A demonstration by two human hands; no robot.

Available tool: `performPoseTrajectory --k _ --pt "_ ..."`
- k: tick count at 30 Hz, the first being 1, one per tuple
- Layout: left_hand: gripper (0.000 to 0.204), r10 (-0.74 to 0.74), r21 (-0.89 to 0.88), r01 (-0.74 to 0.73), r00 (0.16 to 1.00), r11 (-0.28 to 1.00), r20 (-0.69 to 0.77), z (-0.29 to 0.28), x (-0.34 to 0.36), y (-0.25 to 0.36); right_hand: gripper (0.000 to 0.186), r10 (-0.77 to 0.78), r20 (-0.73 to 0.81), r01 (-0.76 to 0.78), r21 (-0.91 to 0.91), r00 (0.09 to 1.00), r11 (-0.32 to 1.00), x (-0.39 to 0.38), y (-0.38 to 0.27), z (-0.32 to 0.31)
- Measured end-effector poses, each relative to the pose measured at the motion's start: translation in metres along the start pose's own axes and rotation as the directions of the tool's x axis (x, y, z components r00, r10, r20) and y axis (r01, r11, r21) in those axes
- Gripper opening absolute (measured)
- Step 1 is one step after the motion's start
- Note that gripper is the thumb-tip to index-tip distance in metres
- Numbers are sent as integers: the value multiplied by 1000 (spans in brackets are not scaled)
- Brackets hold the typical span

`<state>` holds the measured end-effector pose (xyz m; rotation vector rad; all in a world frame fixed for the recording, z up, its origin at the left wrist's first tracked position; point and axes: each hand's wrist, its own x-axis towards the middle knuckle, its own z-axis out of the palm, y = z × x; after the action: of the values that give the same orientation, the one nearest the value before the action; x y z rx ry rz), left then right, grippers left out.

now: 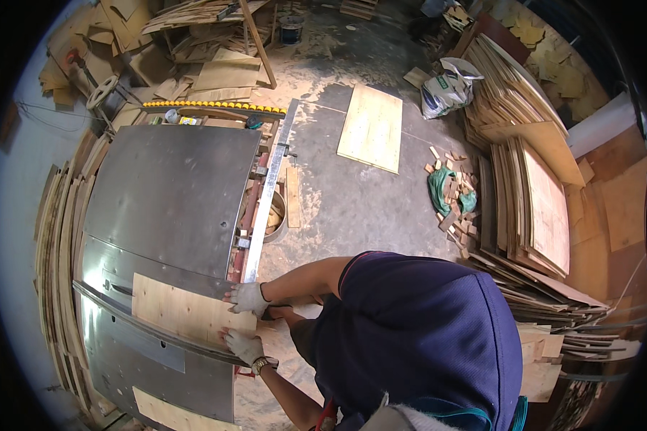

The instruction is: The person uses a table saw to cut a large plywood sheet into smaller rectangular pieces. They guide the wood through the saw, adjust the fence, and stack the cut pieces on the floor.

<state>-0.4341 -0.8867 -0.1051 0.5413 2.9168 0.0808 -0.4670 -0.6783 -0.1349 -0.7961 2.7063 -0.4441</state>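
Observation:
A pale plywood piece point(172, 305) lies on the dark metal table, along a long dark bar point(151, 325) that crosses it. Both my hands wear light gloves and rest at the plywood's right end. My right hand point(244, 297) is spread over the far corner, fingers apart. Nearer, my left hand point(243, 345), with a watch at the wrist, lies with fingers stretched on the near corner beside the bar. The undersides of both hands are hidden. Another plywood strip point(180, 411) lies on the near part of the table.
The metal table point(172, 187) has a silver rail point(269, 194) along its right side. A loose plywood sheet point(372, 129) lies on the floor ahead. Stacked sheets point(543, 194), a white sack point(446, 90) and scattered wood blocks point(453, 194) stand right. Long boards point(61, 273) lean left.

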Motion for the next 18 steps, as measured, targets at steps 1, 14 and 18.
performPoseTrajectory --k 1,14,18 --pt "106 -49 21 48 998 999 42 3 4 2 91 10 6 -10 -15 1000 1000 0 5 1" --pt "71 -46 166 55 997 985 -61 -10 3 -38 80 45 -10 -45 -60 999 997 32 16 -6" --pt "35 35 -47 -37 998 998 -62 12 -11 -61 78 90 -54 -87 44 995 995 46 23 -4"
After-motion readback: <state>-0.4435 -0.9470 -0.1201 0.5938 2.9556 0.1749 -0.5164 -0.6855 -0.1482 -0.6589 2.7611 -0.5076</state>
